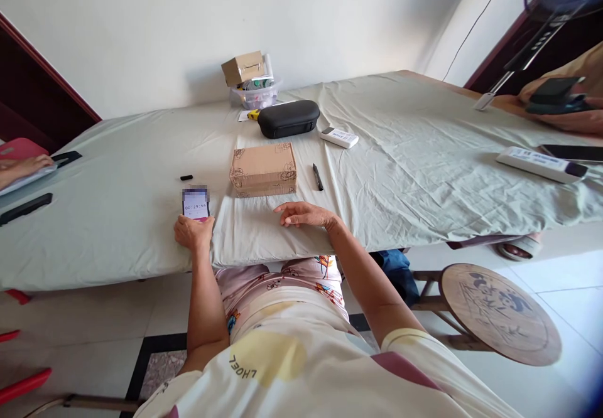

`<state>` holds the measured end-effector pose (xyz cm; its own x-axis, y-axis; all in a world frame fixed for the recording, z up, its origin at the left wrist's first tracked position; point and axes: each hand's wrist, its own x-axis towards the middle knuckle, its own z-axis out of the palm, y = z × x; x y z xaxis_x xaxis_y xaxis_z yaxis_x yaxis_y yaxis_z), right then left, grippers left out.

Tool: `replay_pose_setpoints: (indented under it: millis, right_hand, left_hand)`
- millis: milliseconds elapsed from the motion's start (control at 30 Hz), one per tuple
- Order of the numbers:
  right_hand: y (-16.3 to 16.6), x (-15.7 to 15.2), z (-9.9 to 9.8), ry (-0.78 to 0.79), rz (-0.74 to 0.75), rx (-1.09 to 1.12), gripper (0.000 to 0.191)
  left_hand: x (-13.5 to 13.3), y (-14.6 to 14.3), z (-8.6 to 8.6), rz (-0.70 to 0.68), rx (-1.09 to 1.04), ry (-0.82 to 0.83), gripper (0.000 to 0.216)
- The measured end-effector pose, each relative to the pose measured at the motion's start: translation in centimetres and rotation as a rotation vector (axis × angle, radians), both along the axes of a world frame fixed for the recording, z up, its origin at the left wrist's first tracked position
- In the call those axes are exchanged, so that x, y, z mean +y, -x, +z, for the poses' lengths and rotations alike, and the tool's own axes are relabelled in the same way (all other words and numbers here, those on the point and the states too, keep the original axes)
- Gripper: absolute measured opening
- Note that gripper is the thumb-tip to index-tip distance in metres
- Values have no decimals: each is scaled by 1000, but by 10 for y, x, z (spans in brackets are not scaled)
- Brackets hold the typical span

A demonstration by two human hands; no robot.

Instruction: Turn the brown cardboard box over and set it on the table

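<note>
My left hand [193, 231] is closed round the near end of a phone [195, 203] whose screen is lit and faces up on the cloth-covered table [400, 148]. My right hand [304, 214] rests flat on the table edge with its fingers spread and nothing in it. Just beyond my right hand sits a brown cardboard box [264, 169]. A black pen [318, 177] lies to the right of the box and a small black cap [186, 177] lies to its left.
A black case [288, 118], a white remote [339, 137] and a tub with a small box [252, 82] lie further back. Another person's hand [23, 167] is at the left edge, a second person's arm [560, 98] at the far right. A round wooden stool [499, 311] stands to my right.
</note>
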<state>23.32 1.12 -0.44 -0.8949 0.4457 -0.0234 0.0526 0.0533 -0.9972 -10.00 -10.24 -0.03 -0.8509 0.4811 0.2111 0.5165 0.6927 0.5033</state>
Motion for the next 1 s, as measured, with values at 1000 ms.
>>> replay_pose_setpoints:
  millis: [1000]
  right_hand:
    - [34, 78, -15, -248, -1111, 304, 82]
  left_hand:
    - [130, -76, -32, -572, -422, -759, 99]
